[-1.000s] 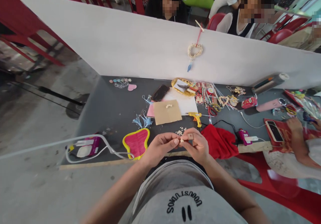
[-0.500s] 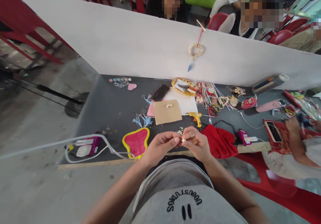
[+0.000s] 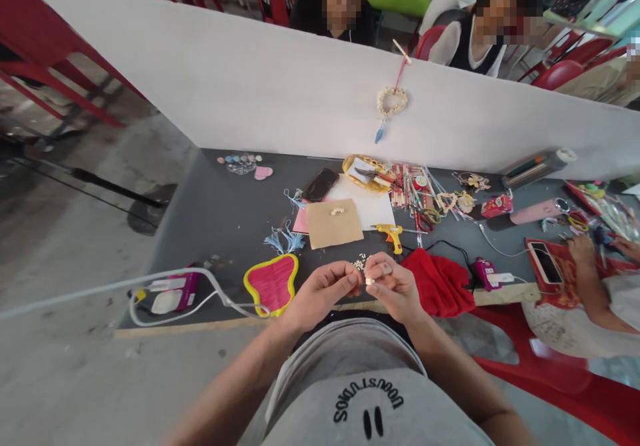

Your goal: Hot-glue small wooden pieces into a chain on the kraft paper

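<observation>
My right hand (image 3: 393, 285) pinches a small cream-coloured piece (image 3: 370, 281) between thumb and fingertips. Just left of it, my left hand (image 3: 330, 289) has its thumb and fingers pressed together; whatever they hold is too small to make out. A narrow gap parts the two hands. Behind them lies a scatter of small pale pieces (image 3: 359, 263) on the dark table. Farther back, a short row of cream pieces (image 3: 337, 212) rests on a brown card (image 3: 334, 233). A yellow glue gun (image 3: 391, 235) lies to the right of the card.
A white partition (image 3: 280, 86) with a hanging heart ornament (image 3: 392, 101) backs the table. Nearby are a pink-and-yellow butterfly-like shape (image 3: 271, 285), blue tassels (image 3: 286, 239), a black phone (image 3: 321, 185) and red cloth (image 3: 440, 283). Another person's hand (image 3: 583, 251) is at right.
My hands have drawn slightly apart, and the cream piece in my right fingertips shows more clearly. Beyond the partition, a seated person at upper right has shifted left.
</observation>
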`<state>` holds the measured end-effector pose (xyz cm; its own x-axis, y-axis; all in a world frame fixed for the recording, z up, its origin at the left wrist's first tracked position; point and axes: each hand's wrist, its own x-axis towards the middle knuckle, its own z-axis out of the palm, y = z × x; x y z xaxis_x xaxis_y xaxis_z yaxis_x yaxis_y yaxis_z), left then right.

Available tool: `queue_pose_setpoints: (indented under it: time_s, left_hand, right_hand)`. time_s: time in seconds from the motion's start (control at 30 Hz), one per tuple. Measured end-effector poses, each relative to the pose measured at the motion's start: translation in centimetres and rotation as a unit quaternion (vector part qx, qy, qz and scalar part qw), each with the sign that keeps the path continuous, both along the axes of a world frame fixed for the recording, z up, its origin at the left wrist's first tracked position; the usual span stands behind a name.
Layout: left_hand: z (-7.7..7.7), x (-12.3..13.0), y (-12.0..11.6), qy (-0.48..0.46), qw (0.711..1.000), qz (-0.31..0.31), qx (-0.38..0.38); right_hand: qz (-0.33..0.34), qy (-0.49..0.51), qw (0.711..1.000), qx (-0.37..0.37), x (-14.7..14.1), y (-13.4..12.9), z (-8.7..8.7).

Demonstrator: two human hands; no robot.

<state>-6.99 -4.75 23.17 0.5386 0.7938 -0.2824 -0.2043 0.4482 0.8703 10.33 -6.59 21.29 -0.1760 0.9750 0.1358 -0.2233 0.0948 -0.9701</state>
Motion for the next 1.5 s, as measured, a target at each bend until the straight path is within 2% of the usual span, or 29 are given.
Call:
queue_pose_setpoints:
  time_s: [0.1,0.23,0.43,0.53,0.67,0.9,1.13,1.5]
  left_hand:
    - [-0.5,-0.1,-0.1,0.040,0.999,-0.001,0.034]
    - [-1.4,-0.4,-0.2,0.058,0.996,0.030,0.055]
    - [-1.0,-0.5,-0.1,0.042,0.999,0.022,0.000]
    - [-0.9,-0.4,-0.2,0.015,0.998,0.050,-0.036]
    - [-1.2,-0.6,-0.2,0.002,0.997,0.072,-0.034]
    - [-1.0,-0.5,-0.4,0.005,1.000,0.021,-0.011]
    - [-0.6,-0.2,-0.4,0.020,0.998,0.030,-0.051]
    - [-0.3,-0.1,-0.3,0.058,0.998,-0.006,0.026]
  right_hand:
    - [-0.004,-0.003,1.000,0.000,0.1,0.1,0.0]
    - [-0.004,-0.030,1.000,-0.003,0.1,0.0,-0.2]
    - [0.009,-0.035,0.999,0.007,-0.2,0.0,-0.2]
    - [0.008,-0.024,1.000,0.009,-0.2,0.0,-0.1]
    - [0.007,-0.032,0.999,0.008,-0.1,0.0,-0.3]
    - [0.005,-0.056,0.998,0.011,-0.1,-0.1,-0.4]
    - [0.014,-0.075,0.997,0.020,0.1,-0.2,-0.6]
    - [0.022,-0.067,0.997,0.025,0.0,-0.1,-0.4]
